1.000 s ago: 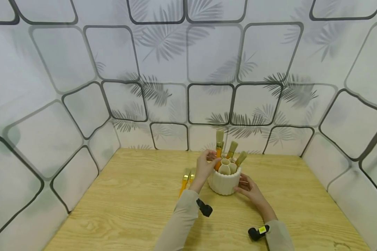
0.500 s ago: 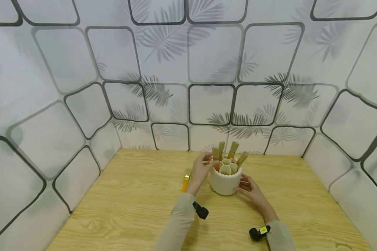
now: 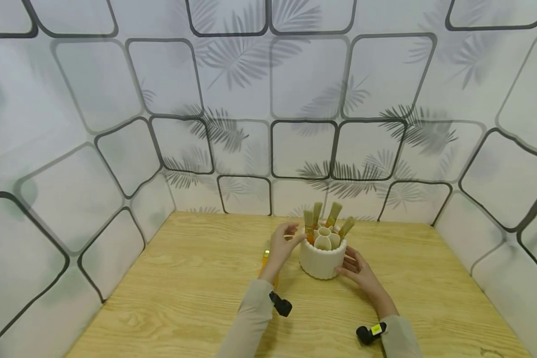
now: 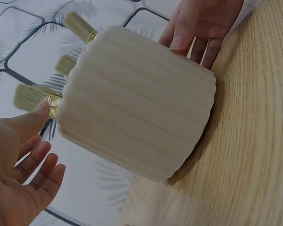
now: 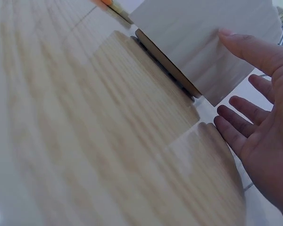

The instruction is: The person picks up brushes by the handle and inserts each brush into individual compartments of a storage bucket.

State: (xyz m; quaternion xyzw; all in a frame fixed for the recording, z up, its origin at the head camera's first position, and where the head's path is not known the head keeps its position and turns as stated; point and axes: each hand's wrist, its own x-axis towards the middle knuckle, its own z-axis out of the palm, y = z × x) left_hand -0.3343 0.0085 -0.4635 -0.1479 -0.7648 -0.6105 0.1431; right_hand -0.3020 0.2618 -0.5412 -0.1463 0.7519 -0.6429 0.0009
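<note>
A white ribbed round pot [image 3: 320,263] stands upright on the wooden table, with a petal-shaped divider inside it. Several bristle paintbrushes stand in it, bristles up. My left hand [image 3: 281,248] is just left of the rim, fingers loosely spread and holding nothing. In the left wrist view its thumb overlaps the metal ferrule of the nearest paintbrush [image 4: 30,96]. On the pot's right side is my right hand [image 3: 360,272]; its thumb rests against the wall [image 5: 184,37] in the right wrist view, the other fingers spread behind.
Orange-handled paintbrush [image 3: 266,256] lies on the table left of the pot, partly hidden by my left wrist. Behind the wooden table [image 3: 197,298] rise walls covered in patterned paper [image 3: 302,149], also at both sides.
My left hand lowered an orange-handled paintbrush into the pot, then let go and drew back to the left. The right hand stays at the pot's side.
</note>
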